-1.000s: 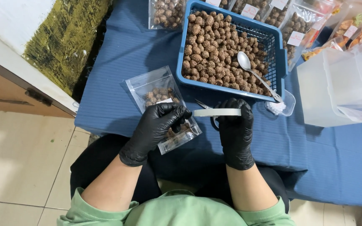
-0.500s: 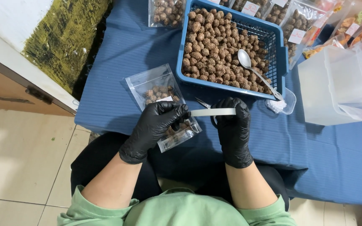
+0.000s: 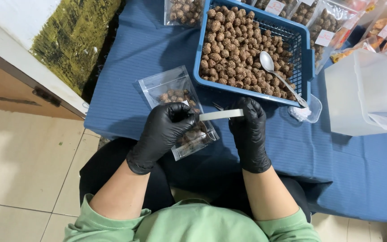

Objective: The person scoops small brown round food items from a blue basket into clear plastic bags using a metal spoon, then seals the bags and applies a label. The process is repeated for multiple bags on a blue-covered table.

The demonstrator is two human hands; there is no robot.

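Fingers of both your gloved hands pinch a thin white strip point(image 3: 221, 114), one at each end, so it runs level between them. Your left hand point(image 3: 164, 132) closes on the strip's left end and rests over a small clear bag point(image 3: 182, 112) of brown balls lying on the blue cloth point(image 3: 131, 67). Your right hand point(image 3: 248, 130) clamps the right end, thumb and forefinger together (both gloves are black). The strip sits just above the bag's lower half, near the table's front edge.

Just beyond your hands stands a blue basket point(image 3: 309, 58) heaped with brown balls, and a metal spoon point(image 3: 277, 76) lies in it with its handle over the near rim. A small clear cup point(image 3: 307, 112) lies beside that corner. To your right stands a cloudy plastic tub point(image 3: 363, 98). More filled bags point(image 3: 182, 11) lie behind the basket.
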